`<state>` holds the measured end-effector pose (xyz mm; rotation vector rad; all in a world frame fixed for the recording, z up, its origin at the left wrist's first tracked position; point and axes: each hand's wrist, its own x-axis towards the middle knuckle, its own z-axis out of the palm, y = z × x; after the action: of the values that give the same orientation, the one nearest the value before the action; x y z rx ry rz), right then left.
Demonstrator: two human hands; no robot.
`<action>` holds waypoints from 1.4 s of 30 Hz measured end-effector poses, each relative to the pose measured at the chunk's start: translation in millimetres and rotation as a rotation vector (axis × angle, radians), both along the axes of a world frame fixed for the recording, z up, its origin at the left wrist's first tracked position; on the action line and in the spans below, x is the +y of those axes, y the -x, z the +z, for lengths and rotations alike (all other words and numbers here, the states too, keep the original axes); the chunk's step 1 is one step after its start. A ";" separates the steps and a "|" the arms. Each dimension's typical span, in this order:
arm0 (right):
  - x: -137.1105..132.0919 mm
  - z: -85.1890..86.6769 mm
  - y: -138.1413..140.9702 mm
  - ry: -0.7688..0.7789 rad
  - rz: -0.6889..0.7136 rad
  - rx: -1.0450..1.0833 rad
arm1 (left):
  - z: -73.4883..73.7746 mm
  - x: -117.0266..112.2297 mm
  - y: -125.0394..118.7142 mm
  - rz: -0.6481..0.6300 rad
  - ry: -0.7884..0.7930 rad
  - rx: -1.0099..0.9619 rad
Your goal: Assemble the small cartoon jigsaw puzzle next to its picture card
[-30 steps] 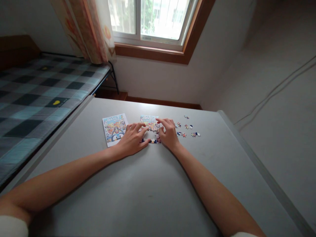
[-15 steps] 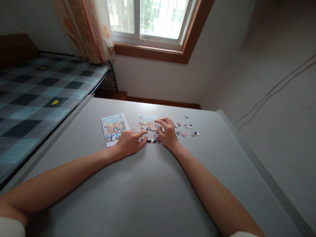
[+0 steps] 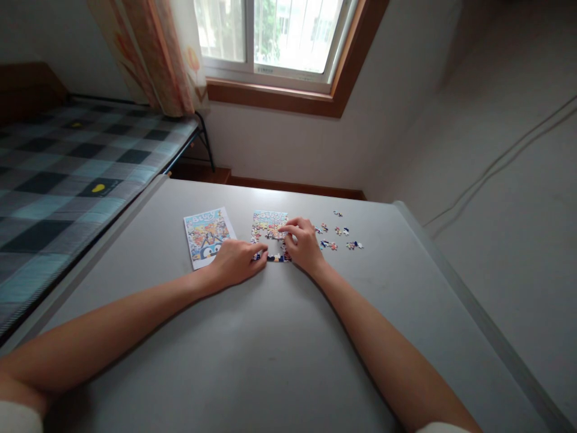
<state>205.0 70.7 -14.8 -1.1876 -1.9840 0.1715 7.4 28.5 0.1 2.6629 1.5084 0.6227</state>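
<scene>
1. Puzzle (image 3: pixel 265 219): a small jigsaw lies flat on the grey table (image 3: pixel 270 337), between the two hands. Its upper part is joined; lower down, a gap within the border shows bare table, with a dark strip of joined pieces along the near edge.

2. Left hand (image 3: pixel 234 261): it rests low at the puzzle's near left corner, with thumb and forefinger lying close together over the left border. Whether a piece is pinched between them cannot be told.

3. Right hand (image 3: pixel 304 245): it is at the puzzle's right side, partly covering that border. The forefinger reaches over the joined part, and the thumb is held apart below it, a gap showing between the two.

4. Picture sheet (image 3: pixel 205 228): a printed sheet with a blue cartoon head near its foot lies left of the puzzle, its near right corner partly hidden by the left hand.

5. Loose pieces (image 3: pixel 354 245): several small clusters are scattered on the table to the right of the right hand.

6. Surroundings: a bed with a checked mattress (image 3: pixel 72 162) at left; a flowered curtain (image 3: pixel 155 66) and a window (image 3: pixel 293 36) beyond the table.
</scene>
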 end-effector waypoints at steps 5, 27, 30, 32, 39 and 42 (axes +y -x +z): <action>-0.2 0.6 0.2 0.017 0.016 -0.013 | 0.9 0.9 -0.1 0.014 0.036 -0.004; -0.4 0.9 -0.3 0.029 0.040 -0.029 | 0.3 0.9 -0.7 0.005 0.061 -0.003; -0.2 0.5 -0.3 0.030 0.045 -0.026 | 1.0 0.7 -0.8 0.003 0.061 -0.005; -0.4 0.6 -0.2 0.035 0.045 -0.028 | 1.1 0.6 -0.9 0.004 0.062 -0.005; -0.5 0.6 -0.1 0.050 0.039 -0.035 | 0.5 0.7 -0.8 -0.005 0.055 -0.007; 0.0 0.1 -0.3 0.053 0.045 -0.033 | 1.1 0.7 -0.8 -0.009 0.054 -0.012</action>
<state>205.3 70.7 -14.7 -1.1868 -2.0470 0.2298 8.2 29.1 1.2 2.6203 1.4877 0.5872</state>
